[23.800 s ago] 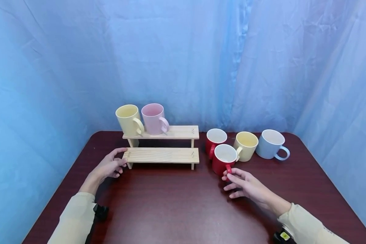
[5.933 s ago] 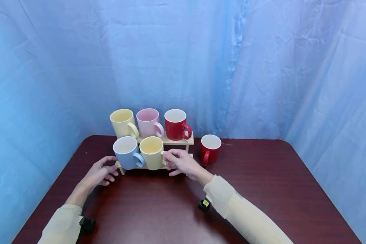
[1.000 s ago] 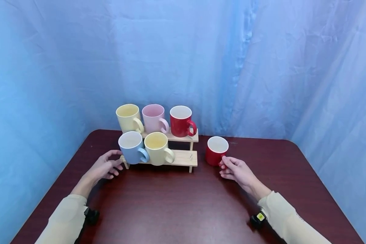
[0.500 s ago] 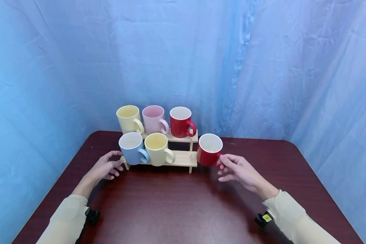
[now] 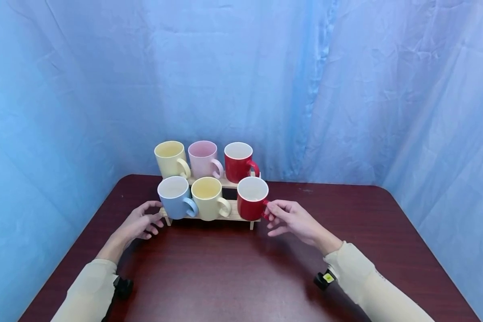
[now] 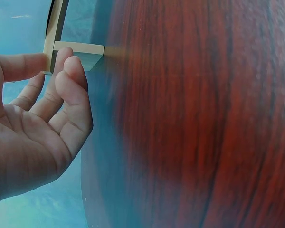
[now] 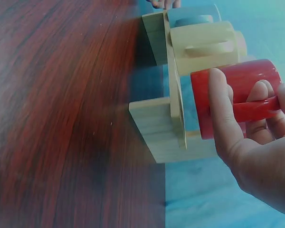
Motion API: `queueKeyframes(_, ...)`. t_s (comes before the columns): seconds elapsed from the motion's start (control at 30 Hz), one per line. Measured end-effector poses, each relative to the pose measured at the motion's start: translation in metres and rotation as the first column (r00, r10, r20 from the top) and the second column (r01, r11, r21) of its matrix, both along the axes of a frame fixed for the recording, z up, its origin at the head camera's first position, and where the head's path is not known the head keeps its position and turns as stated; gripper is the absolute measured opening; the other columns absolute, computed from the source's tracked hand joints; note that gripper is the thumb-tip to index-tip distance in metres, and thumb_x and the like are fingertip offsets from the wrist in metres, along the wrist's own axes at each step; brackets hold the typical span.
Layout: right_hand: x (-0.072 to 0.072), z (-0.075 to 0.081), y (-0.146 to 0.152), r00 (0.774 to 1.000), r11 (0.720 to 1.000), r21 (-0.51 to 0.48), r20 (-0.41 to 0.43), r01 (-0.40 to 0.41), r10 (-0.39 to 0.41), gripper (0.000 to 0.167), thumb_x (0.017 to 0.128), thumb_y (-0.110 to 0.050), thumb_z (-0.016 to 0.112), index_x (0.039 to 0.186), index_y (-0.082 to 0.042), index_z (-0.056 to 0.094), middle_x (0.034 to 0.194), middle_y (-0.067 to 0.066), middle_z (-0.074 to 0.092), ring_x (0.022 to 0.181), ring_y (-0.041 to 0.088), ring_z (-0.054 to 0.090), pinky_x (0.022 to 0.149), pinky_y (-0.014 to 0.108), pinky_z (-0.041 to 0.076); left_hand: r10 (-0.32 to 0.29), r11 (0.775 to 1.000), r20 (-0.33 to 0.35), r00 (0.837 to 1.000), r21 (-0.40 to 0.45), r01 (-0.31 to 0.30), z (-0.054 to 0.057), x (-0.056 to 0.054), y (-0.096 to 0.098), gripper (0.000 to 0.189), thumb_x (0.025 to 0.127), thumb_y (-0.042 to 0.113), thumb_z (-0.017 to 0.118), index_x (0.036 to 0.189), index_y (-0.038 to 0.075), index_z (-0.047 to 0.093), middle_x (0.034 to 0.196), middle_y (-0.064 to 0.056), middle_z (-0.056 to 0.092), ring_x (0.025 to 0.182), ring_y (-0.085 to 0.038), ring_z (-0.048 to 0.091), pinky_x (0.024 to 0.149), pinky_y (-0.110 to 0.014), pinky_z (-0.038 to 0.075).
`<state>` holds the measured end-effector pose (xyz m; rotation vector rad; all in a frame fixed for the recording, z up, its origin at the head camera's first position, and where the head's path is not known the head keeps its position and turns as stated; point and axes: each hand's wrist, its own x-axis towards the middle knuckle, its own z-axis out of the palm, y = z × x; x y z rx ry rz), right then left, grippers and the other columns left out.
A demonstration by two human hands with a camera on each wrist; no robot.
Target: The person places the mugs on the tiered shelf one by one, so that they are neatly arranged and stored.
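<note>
My right hand [image 5: 295, 221] pinches the handle of a red mug [image 5: 252, 203] between thumb and fingers. The mug is upright, close over the right end of the lower board of a two-tier wooden rack [image 5: 232, 211]; in the right wrist view a narrow gap shows between its base [image 7: 202, 107] and the board. On that board stand a light blue mug [image 5: 172, 201] and a yellow mug [image 5: 206, 203]. My left hand [image 5: 138, 222] holds the board's left end with thumb and fingertips, as the left wrist view shows at the rack's corner [image 6: 80, 47].
Along the upper tier stand another yellow mug [image 5: 169, 163], a pink mug [image 5: 202, 163] and a second red mug [image 5: 237, 165]. The rack is on a dark red-brown table [image 5: 209, 268], with blue curtains [image 5: 241, 80] behind and at the sides.
Over the last second my right hand has lifted the red mug off the table and carried it left to the lower board. Earlier, the other mugs came onto the rack. My left hand stays put.
</note>
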<state>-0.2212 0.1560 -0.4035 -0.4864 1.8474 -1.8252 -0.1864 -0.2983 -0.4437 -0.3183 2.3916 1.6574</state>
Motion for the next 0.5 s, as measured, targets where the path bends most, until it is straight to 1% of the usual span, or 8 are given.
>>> queueKeyframes(0.13,-0.003,-0.001,-0.01,1.0,1.0,0.007,-0.005,-0.022,0.022,0.04,0.104,-0.025,0.06,0.114,0.014,0.055,0.103,0.022,0.064,0.083,0.028,0.064,0.078,0.052,0.058,0.004,1.0,0.003,1.0,0.002,-0.004,0.0,0.0,0.001,0.048,0.104,0.025,0.057,0.147,0.013,0.04,0.092,-0.011,0.067,0.067,-0.023,0.062,0.057,-0.034,0.051)
queueKeyframes(0.27,-0.008,-0.003,-0.018,0.999,0.999,0.012,-0.013,-0.03,0.03,0.041,0.104,-0.024,0.06,0.114,0.015,0.054,0.106,0.032,0.059,0.083,0.029,0.065,0.077,0.05,0.059,0.009,1.0,0.002,1.0,-0.002,-0.009,0.0,0.0,0.001,0.048,0.104,0.024,0.056,0.147,0.013,0.04,0.092,-0.011,0.067,0.067,-0.022,0.062,0.057,-0.034,0.051)
queueKeyframes(0.4,-0.012,-0.006,-0.023,0.999,0.999,0.029,-0.02,-0.025,0.026,0.039,0.104,-0.024,0.061,0.113,0.014,0.056,0.105,0.034,0.057,0.081,0.029,0.066,0.075,0.05,0.059,0.012,1.0,0.005,1.0,0.003,-0.012,0.0,0.0,0.001,0.047,0.103,0.023,0.057,0.146,0.013,0.04,0.091,-0.011,0.067,0.066,-0.022,0.062,0.057,-0.033,0.051)
queueKeyframes(0.5,-0.015,-0.007,-0.025,1.0,0.999,0.038,-0.021,-0.021,0.022,0.042,0.103,-0.024,0.062,0.114,0.015,0.056,0.103,0.033,0.057,0.081,0.031,0.065,0.076,0.05,0.059,0.011,1.0,0.003,1.0,0.005,-0.011,0.0,0.0,0.001,0.048,0.103,0.023,0.057,0.146,0.013,0.04,0.091,-0.011,0.067,0.066,-0.022,0.062,0.057,-0.033,0.051)
